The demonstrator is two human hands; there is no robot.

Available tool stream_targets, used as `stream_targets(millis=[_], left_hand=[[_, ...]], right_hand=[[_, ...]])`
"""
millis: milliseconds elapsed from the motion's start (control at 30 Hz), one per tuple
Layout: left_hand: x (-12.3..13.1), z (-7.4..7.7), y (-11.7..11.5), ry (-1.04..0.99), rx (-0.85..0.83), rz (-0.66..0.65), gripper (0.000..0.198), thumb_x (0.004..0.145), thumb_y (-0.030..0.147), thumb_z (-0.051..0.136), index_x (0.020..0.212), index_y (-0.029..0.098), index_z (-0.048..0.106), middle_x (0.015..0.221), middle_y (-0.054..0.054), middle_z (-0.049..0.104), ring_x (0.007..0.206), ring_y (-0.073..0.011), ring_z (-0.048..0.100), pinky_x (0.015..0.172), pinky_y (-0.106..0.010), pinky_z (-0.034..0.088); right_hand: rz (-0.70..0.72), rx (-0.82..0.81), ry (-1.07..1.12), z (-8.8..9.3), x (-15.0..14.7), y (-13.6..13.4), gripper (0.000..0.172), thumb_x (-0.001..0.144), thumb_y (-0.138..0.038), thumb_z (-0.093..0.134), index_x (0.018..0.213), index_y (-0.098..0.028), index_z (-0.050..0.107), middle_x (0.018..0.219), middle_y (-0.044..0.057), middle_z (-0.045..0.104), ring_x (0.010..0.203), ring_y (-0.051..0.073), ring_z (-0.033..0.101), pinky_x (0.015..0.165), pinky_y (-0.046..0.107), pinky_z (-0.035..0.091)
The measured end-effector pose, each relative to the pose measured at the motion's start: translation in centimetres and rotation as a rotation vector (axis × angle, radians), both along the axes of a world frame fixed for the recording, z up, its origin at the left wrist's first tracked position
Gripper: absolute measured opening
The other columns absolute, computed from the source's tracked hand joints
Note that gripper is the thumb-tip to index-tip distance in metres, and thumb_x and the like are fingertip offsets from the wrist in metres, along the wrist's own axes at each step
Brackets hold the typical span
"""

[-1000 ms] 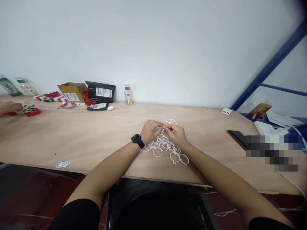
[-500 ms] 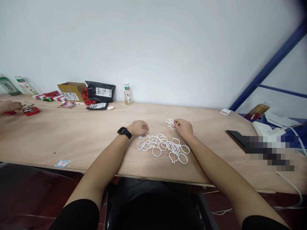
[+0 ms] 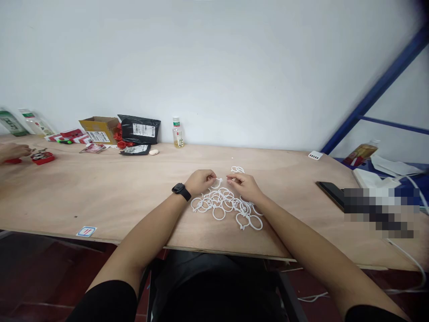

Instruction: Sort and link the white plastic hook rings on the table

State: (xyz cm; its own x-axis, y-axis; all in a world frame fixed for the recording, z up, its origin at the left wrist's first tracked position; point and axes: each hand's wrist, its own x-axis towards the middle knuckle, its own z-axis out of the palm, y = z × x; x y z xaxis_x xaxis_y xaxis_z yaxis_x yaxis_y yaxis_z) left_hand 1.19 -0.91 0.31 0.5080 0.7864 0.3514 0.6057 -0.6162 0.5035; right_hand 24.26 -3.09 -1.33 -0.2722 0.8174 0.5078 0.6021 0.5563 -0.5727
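Note:
A white plastic ring [image 3: 217, 184] with a small nub on it is pinched between the thumb and fingers of my left hand [image 3: 202, 181], just above the table. My right hand [image 3: 246, 186] faces it from the right, its thumb and forefinger slightly apart, close to the nub but not touching it. Below both hands lies a loose heap of similar white rings [image 3: 219, 213], overlapping one another. A small group of white rings [image 3: 237, 169] rests farther back, partly hidden behind my right hand.
A bottle [image 3: 178, 133], a black parcel [image 3: 140, 129] and an open cardboard box [image 3: 99, 129] stand along the wall. At far left, another person's hand [image 3: 13, 151] is beside a red tray [image 3: 43, 158]. A dark phone [image 3: 330, 195] lies right. The table edge [image 3: 214, 253] runs in front.
My left hand has moved right and lifted a ring from the heap. My right hand has let go of the rings at the back and come left toward it.

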Motion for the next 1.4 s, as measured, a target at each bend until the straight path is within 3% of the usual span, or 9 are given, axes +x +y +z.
stream_targets(millis=[133,400,700,1033,1233,1333,1400], left_hand=[[1.3,0.1,-1.0,-0.062,0.106,-0.034,0.020,0.087,0.026,0.052,0.092,0.019,0.070,0.085,-0.003,0.071,0.077,-0.0151,0.063,0.078,-0.028,0.048],[1.8,0.3,-1.4,-0.077,0.221,-0.120,0.021,0.091,0.032,0.053,0.096,0.023,0.071,0.104,-0.003,0.072,0.100,-0.0176,0.063,0.095,-0.035,0.044],[2.1,-0.1,-1.4,-0.148,0.219,-0.141,0.019,0.091,0.033,0.056,0.089,0.021,0.070,0.093,-0.004,0.072,0.089,-0.0162,0.064,0.089,-0.032,0.046],[3.0,-0.6,-1.6,-0.385,0.112,-0.181,0.019,0.090,0.031,0.055,0.084,0.016,0.065,0.084,-0.006,0.069,0.080,-0.0156,0.063,0.077,-0.029,0.049],[2.1,-0.3,-0.3,-0.366,0.188,-0.049,0.019,0.090,0.031,0.054,0.091,0.016,0.066,0.089,-0.006,0.070,0.087,-0.0169,0.062,0.082,-0.030,0.048],[0.3,-0.2,0.9,-0.161,0.210,0.089,0.020,0.089,0.030,0.053,0.091,0.018,0.069,0.093,-0.006,0.071,0.090,-0.0191,0.062,0.088,-0.034,0.046],[-0.9,-0.3,1.6,0.013,0.135,0.139,0.019,0.085,0.028,0.055,0.092,0.020,0.071,0.095,-0.005,0.071,0.091,-0.0203,0.062,0.088,-0.034,0.046]], right_hand=[[0.090,-0.065,0.071,-0.2,-0.9,-0.5,0.024,0.086,-0.034,0.058,0.102,-0.023,0.073,0.089,0.004,0.074,0.076,0.018,0.067,0.068,0.030,0.052],[0.070,-0.139,0.196,0.1,-1.2,-1.1,0.023,0.082,-0.036,0.061,0.092,-0.019,0.073,0.075,0.002,0.072,0.061,0.015,0.062,0.055,0.025,0.049],[0.131,-0.163,0.129,-0.2,-0.9,-0.9,0.029,0.089,-0.040,0.054,0.097,-0.021,0.074,0.064,0.000,0.066,0.057,0.014,0.059,0.053,0.024,0.044],[0.062,-0.086,0.187,0.1,-1.5,-1.5,0.024,0.087,-0.038,0.057,0.089,-0.018,0.072,0.071,0.003,0.069,0.064,0.016,0.062,0.058,0.026,0.048],[-0.052,0.070,0.100,0.5,-1.4,-0.9,0.024,0.090,-0.034,0.053,0.094,-0.019,0.071,0.079,0.004,0.072,0.069,0.018,0.065,0.065,0.028,0.050],[-0.173,0.205,-0.005,0.5,0.6,0.3,0.023,0.089,-0.031,0.052,0.096,-0.021,0.072,0.093,0.006,0.074,0.085,0.022,0.067,0.077,0.033,0.051],[-0.269,0.210,-0.029,0.1,2.3,1.3,0.025,0.089,-0.031,0.051,0.097,-0.022,0.073,0.096,0.007,0.074,0.087,0.023,0.068,0.080,0.035,0.051]])
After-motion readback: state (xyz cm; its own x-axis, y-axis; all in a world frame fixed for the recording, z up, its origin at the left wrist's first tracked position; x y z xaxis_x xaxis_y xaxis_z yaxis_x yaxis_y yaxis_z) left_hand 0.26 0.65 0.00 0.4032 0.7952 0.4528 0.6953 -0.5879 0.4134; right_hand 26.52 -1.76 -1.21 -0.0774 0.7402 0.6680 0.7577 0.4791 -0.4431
